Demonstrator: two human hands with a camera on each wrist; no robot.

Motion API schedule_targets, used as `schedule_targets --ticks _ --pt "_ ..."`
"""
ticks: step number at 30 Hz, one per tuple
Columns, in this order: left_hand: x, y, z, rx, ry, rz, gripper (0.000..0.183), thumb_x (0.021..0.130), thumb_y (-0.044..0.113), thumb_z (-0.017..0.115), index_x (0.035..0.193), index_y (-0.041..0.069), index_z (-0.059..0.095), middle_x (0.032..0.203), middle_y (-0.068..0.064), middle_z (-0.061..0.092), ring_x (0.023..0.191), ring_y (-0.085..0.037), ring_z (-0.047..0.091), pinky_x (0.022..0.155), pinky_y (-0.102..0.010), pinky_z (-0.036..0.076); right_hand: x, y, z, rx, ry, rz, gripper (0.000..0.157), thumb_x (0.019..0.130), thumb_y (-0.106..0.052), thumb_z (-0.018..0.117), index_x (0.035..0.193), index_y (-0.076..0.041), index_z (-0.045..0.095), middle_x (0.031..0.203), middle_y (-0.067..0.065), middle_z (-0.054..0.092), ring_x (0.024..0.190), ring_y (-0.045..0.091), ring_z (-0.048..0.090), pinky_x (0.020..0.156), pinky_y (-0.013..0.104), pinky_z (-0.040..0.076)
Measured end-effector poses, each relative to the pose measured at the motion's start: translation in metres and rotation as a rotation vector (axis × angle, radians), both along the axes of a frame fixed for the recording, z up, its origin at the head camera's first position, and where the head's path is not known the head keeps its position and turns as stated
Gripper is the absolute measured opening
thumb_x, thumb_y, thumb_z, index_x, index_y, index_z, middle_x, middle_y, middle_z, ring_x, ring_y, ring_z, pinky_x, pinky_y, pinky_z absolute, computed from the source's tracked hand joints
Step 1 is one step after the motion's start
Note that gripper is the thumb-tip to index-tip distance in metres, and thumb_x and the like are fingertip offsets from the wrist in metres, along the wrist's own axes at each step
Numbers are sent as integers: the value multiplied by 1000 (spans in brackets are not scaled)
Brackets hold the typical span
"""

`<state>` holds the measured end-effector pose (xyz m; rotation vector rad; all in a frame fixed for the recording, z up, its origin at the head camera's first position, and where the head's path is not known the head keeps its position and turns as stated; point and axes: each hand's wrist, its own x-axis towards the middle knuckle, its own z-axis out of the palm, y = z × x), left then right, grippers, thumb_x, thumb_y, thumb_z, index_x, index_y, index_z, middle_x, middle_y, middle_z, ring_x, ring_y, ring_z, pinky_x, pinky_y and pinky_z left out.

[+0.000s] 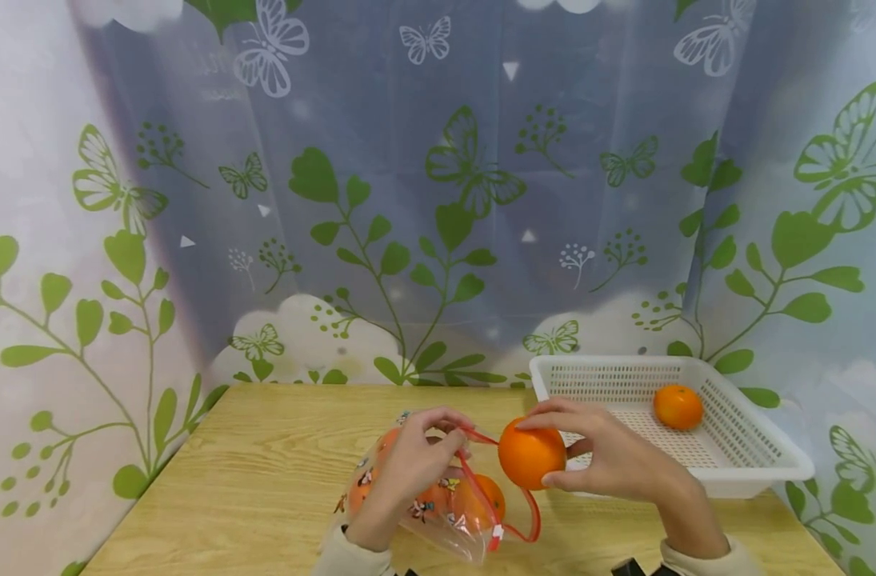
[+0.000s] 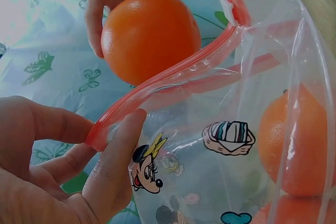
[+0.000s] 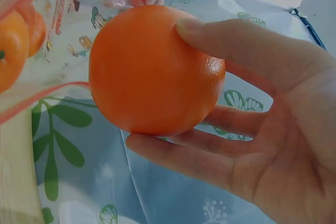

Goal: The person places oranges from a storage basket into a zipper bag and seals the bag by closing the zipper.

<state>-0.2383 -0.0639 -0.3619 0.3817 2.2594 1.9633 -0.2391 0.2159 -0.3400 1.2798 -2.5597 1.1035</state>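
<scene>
My right hand (image 1: pixel 610 456) grips an orange (image 1: pixel 531 454) between thumb and fingers, at the mouth of a clear zip bag (image 1: pixel 462 538) with a red zip edge and cartoon prints. With thumb and fingers, my left hand (image 1: pixel 419 456) pinches the bag's red edge, and the mouth gapes toward the held orange. Several more oranges (image 1: pixel 490 498) lie inside the bag. In the left wrist view the held orange (image 2: pixel 149 38) is beyond the red edge, outside the bag. The right wrist view shows fingers around one side of the orange (image 3: pixel 155 72).
A white plastic basket (image 1: pixel 762 448) with perforated walls stands at the right of the wooden table (image 1: pixel 265 456). One orange (image 1: pixel 678 407) sits inside it. A curtain (image 1: pixel 423 240) printed with leaves and butterflies hangs behind the table.
</scene>
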Motion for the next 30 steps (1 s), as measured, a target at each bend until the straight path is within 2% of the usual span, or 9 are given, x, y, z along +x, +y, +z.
schedule_targets --ticks 7,14,23,27,30 --pt "-1 -2 0 10 18 11 20 104 13 57 116 5 71 105 -18 62 69 -16 66 66 -35 66 3 -12 -2 39 7 27 53 86 -22 85 135 -20 66 137 12 59 114 23 65 76 24 63" --pt "-1 -3 -1 -17 42 22 21 105 16 57 116 7 72 106 -16 63 67 -15 66 64 -34 65 1 -22 -8 45 45 23 56 83 -11 84 135 -20 65 136 9 59 111 22 66 77 24 63" --pt "-1 -3 -1 -10 41 20 23 105 18 57 121 8 71 111 -16 61 65 -15 66 64 -33 65 -11 -36 -21 8 186 -39 60 79 -6 87 134 -13 65 137 14 61 108 29 70 78 20 62" --pt "-1 -3 0 -10 43 22 23 105 18 58 122 9 71 112 -14 61 66 -15 66 64 -33 65 -17 -42 -27 -26 248 -81 62 77 -6 89 133 -11 65 137 11 62 108 26 70 78 23 63" --pt "-1 -2 0 0 46 15 24 105 17 58 123 9 70 114 -14 60 67 -14 66 65 -33 65 -23 -46 -31 -41 332 -121 63 75 -6 91 132 -10 66 135 11 63 107 25 70 80 28 64"
